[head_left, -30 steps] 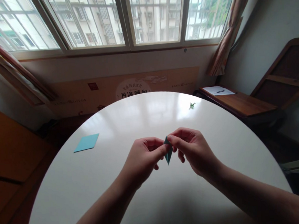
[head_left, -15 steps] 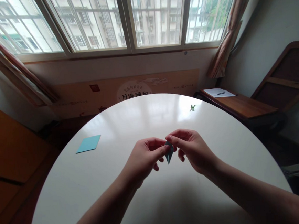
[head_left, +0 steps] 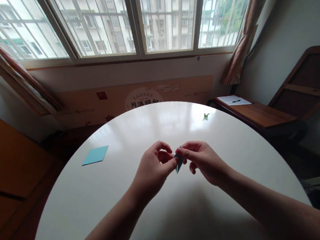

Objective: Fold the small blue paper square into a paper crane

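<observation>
Between my hands, above the white table, is a small folded piece of blue paper [head_left: 179, 165] with a narrow point facing down towards me. My left hand [head_left: 155, 168] pinches its left side between thumb and fingers, the index finger arched above. On the other side, my right hand [head_left: 203, 159] grips the upper part with thumb and index finger, its lower fingers curled. The fingertips cover much of the folded paper. To the left, a flat stack or sheet of light blue square paper [head_left: 95, 155] lies on the table.
The round white table [head_left: 78, 204] has a small green folded paper figure [head_left: 206, 116] near its far right edge. Beyond, a wooden side table [head_left: 270, 110] bears white paper [head_left: 227, 100] and a pen. A window and curtains are behind.
The folded paper has tilted, its lower point swinging slightly left. My left index finger has lifted and arched away from it; my right hand has shifted slightly left and down.
</observation>
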Motion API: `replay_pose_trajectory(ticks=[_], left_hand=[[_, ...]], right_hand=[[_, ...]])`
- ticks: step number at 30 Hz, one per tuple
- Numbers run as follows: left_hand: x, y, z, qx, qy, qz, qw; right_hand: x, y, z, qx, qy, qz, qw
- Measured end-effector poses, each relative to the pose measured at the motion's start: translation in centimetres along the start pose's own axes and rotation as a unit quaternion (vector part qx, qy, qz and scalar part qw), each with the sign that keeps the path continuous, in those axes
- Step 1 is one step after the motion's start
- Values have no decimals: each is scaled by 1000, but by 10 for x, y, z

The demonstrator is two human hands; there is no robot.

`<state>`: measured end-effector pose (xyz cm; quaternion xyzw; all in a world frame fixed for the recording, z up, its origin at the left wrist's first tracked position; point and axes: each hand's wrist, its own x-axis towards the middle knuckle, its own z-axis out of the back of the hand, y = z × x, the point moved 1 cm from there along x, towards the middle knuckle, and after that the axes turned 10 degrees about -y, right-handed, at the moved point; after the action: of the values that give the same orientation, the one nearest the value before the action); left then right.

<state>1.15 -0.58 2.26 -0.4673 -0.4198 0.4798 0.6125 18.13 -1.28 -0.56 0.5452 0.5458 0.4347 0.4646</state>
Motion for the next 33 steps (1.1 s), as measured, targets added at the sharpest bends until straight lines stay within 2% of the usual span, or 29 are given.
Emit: replay_pose_trajectory(ticks=[5,10,13,17,20,25,33], left_hand=[[2,1,0,-20,7,23,999],[5,0,0,-37,-2,50,998],[5,2,0,-31,-3,40,999],[4,8,-2,-9,-19,-5,1000],[3,9,-4,-6,-31,-24,999],[3,7,-4,-21,-21,-3,1000],[0,6,-4,-1,-21,-33,999]], right_hand=[[0,0,1,21,-24,39,999],[-3,-1,0,-13,-23,86,996],[-5,0,-2,-39,-31,124,991],[-9,0,-5,-58,-33,165,984],[-11,-1,-7,-40,-41,160,985],[-10,-1,-6,5,-63,138,988],[-7,-4,-3,22,-64,129,989]])
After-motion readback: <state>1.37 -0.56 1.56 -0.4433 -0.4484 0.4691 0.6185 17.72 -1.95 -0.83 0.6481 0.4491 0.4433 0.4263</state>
